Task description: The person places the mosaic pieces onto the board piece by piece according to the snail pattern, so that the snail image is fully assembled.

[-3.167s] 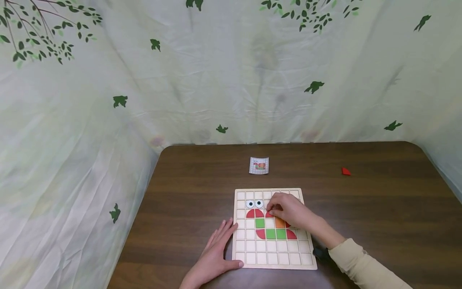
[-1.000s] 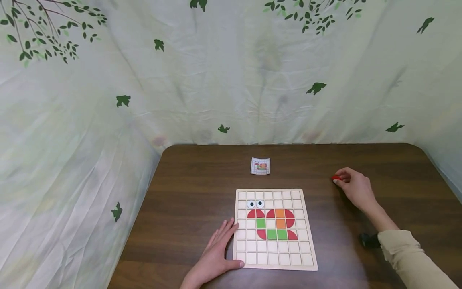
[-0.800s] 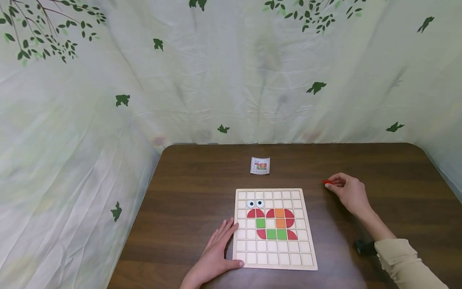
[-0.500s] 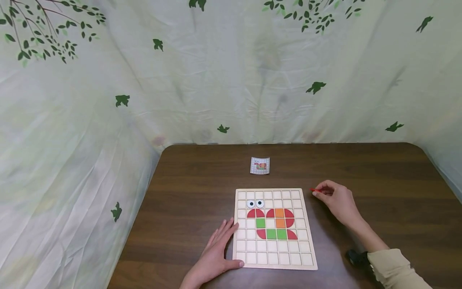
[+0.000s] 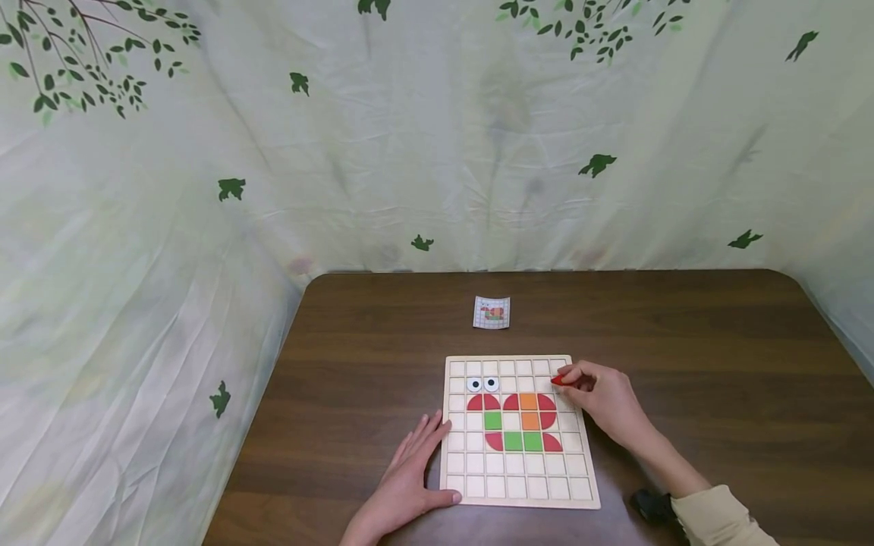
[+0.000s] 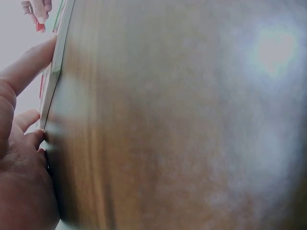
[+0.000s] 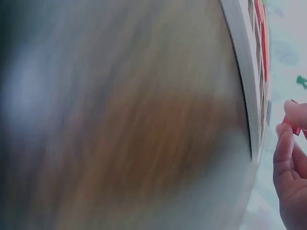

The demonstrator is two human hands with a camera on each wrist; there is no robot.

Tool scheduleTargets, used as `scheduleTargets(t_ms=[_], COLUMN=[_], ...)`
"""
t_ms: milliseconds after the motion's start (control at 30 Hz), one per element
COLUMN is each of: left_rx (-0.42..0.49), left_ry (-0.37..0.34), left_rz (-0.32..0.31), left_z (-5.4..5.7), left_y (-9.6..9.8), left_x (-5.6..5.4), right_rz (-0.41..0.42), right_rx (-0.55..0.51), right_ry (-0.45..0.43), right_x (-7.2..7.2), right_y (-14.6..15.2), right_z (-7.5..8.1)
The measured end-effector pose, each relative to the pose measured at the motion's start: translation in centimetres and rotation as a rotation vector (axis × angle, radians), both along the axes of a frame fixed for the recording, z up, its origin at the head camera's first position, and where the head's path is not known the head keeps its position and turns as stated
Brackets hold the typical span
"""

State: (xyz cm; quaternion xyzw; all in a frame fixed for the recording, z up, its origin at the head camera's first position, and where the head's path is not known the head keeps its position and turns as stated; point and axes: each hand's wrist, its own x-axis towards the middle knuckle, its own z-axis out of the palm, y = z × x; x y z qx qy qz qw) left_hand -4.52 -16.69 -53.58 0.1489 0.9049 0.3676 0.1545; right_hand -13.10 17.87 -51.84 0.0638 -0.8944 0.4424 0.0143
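Observation:
A pale wooden grid board [image 5: 519, 492] lies flat on the table, with red quarter-circle tiles, green squares [image 5: 493, 420], orange squares [image 5: 529, 412] and two eye tiles [image 5: 482, 384] set in its cells. My right hand [image 5: 604, 398] pinches a red quarter-circle tile [image 5: 559, 380] between thumb and fingers, over the board's upper right cells. In the right wrist view the red tile [image 7: 291, 125] shows at the fingertips. With fingers spread, my left hand [image 5: 408, 479] rests against the board's left edge, thumb at the lower left corner. The left wrist view shows its fingertips touching the board's side [image 6: 56, 62].
Behind the board, a small printed card [image 5: 492, 312] with a coloured picture on a grid lies on the brown wooden table [image 5: 382, 326]. A pale curtain [image 5: 437, 152] with leaf and bird prints hangs along the table's back and sides.
After placing a red tile in the upper row, my right hand picked up the red quarter-circle from the right of the table and carried it left to the board. The left hand stayed put.

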Motion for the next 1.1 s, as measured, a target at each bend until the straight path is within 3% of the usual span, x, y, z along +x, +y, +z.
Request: scheduleTargets(t_ms=[433, 900, 1100], left_rx=[0.005, 0.009, 0.011], left_ry=[0.029, 0.024, 0.023], left_rz=[-0.007, -0.012, -0.01], left_z=[0.0, -0.2, 0.0], left_y=[0.1, 0.0, 0.0], left_x=[-0.1, -0.1, -0.1], right_rz=[0.111, 0.375, 0.426], right_rx=[-0.022, 0.083, 0.191], right_ry=[-0.11, 0.04, 0.098], right_x=[0.6, 1.5, 1.5], right_y=[-3.6, -6.2, -6.3], right_z=[0.6, 0.4, 0.6])
